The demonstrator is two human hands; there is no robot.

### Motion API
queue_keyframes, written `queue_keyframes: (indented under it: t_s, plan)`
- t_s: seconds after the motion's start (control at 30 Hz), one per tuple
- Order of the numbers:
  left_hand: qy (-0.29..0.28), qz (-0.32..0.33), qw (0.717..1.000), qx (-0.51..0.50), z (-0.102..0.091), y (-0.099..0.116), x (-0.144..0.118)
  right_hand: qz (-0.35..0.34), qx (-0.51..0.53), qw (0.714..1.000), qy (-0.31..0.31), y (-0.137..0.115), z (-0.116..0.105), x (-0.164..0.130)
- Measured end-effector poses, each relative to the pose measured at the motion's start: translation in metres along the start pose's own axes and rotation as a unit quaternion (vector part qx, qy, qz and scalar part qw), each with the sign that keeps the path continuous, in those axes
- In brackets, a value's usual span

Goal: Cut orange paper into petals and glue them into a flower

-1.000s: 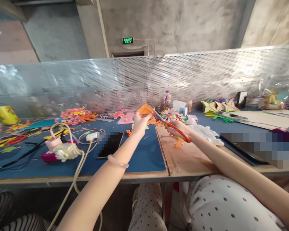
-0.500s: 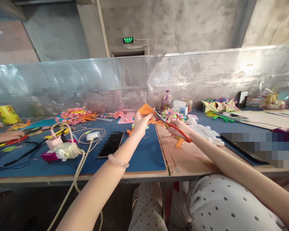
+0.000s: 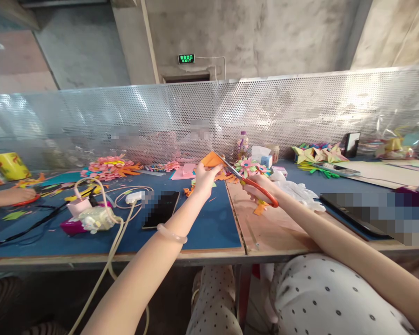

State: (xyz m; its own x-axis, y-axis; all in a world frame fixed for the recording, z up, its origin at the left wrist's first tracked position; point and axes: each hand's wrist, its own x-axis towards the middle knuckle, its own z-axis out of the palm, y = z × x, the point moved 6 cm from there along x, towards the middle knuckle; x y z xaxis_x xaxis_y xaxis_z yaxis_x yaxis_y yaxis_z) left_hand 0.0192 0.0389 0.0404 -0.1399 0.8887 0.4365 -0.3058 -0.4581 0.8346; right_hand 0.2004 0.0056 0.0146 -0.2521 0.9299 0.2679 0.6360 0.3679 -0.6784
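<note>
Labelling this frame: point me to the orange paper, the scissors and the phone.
orange paper [image 3: 211, 160], head view, on the flat upper face.
scissors [image 3: 263, 190], head view, on the orange handle loop.
phone [image 3: 161, 209], head view, middle of the dark screen.

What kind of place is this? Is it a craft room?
Probably a shared paper-craft workshop: the left hand holds orange paper, the right hand works scissors, paper flowers lie on the table, and another person's hand works nearby.
</note>
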Motion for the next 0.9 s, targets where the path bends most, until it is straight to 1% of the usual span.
queue_keyframes:
  t_s: [0.13, 0.27, 0.4, 0.67, 0.9]
  plan:
    - [0.011, -0.004, 1.0, 0.01, -0.0018, -0.0016, -0.0007, -0.003, -0.002, 1.0, 0.003, -0.0029, -0.0011, -0.0024]
    - [0.005, -0.008, 1.0, 0.001, -0.0003, -0.0015, -0.0009, -0.002, 0.01, 1.0, 0.004, -0.0035, -0.0015, -0.0039]
    - [0.006, -0.028, 1.0, -0.006, 0.0015, -0.0007, -0.0018, 0.01, 0.012, 1.0, -0.006, -0.0022, 0.0005, -0.0043]
    - [0.011, -0.046, 0.998, 0.028, -0.0018, -0.0022, -0.0002, 0.001, 0.016, 1.0, -0.01, 0.0038, 0.0038, -0.0018]
    - [0.028, -0.04, 0.998, 0.038, -0.0044, -0.0031, 0.0011, 0.003, 0.02, 1.0, -0.013, 0.0021, 0.0031, -0.0036]
